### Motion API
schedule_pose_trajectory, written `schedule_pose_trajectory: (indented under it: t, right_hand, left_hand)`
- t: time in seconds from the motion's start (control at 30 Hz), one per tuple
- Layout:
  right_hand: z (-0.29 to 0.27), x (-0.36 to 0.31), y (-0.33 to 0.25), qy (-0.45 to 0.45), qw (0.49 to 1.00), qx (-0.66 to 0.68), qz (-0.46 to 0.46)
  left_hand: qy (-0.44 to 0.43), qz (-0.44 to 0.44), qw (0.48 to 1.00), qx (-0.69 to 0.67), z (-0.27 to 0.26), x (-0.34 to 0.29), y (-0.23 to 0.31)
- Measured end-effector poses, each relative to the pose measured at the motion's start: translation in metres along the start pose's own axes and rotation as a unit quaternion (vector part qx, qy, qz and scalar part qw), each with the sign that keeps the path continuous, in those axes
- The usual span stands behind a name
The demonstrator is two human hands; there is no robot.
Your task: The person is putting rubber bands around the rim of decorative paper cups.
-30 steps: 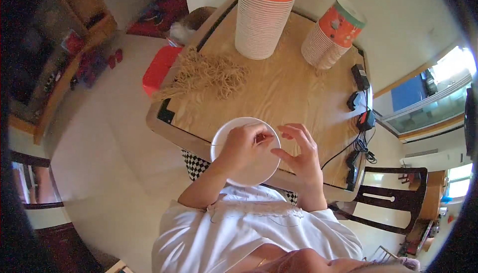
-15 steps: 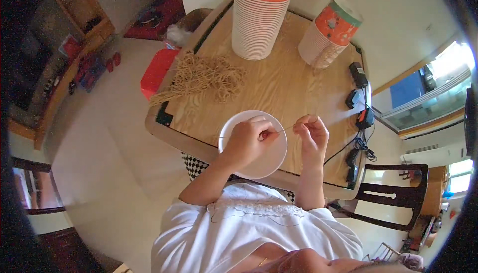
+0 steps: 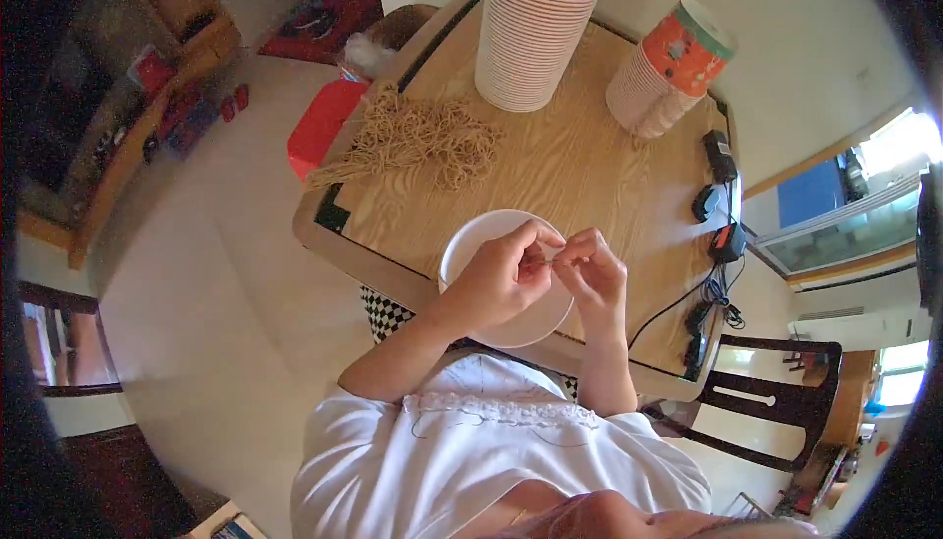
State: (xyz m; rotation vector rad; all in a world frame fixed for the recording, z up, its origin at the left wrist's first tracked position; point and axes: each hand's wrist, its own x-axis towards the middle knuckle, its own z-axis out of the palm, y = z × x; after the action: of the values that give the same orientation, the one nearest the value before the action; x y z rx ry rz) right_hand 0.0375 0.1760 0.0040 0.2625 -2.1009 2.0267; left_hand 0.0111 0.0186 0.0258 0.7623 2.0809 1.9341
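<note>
My left hand (image 3: 503,279) and my right hand (image 3: 595,272) meet over a white paper cup (image 3: 463,256), whose round mouth faces up at the table's near edge. Both hands are closed, fingertips pinched together on a thin strand of twine (image 3: 550,261). Only a short bit of the strand shows; fingers hide the rest. The left hand and wrist cover part of the cup's opening, while the right hand is over its right rim. A loose tangle of brown twine (image 3: 422,141) lies beyond on the left of the table.
A tall stack of orange-and-white paper cups (image 3: 535,43) stands at the back, with a shorter stack (image 3: 668,77) to its right. Black power adapters (image 3: 720,156) and cables (image 3: 714,288) line the right edge. A red container (image 3: 326,126) is beside the table; a dark chair (image 3: 771,397) stands right.
My hands have come together: the right moved left to meet the left, and the strand stretched between them is now mostly hidden. The view has shifted slightly.
</note>
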Motion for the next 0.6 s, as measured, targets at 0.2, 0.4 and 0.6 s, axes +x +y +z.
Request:
schedule_pose_trajectory:
  t: [0.2, 0.4, 0.6]
  right_hand:
    - [-0.005, -0.008, 0.004, 0.032, 0.995, 0.09, 0.021]
    - [-0.01, -0.006, 0.0, 0.06, 0.989, 0.133, -0.02]
    - [-0.012, -0.004, -0.002, -0.059, 0.998, 0.001, 0.024]
  left_hand:
    - [0.051, -0.004, 0.997, 0.066, 0.008, -0.011, -0.006]
    - [0.068, -0.011, 0.997, 0.03, 0.007, -0.011, -0.01]
    - [0.039, -0.029, 0.999, 0.021, 0.007, -0.01, -0.008]
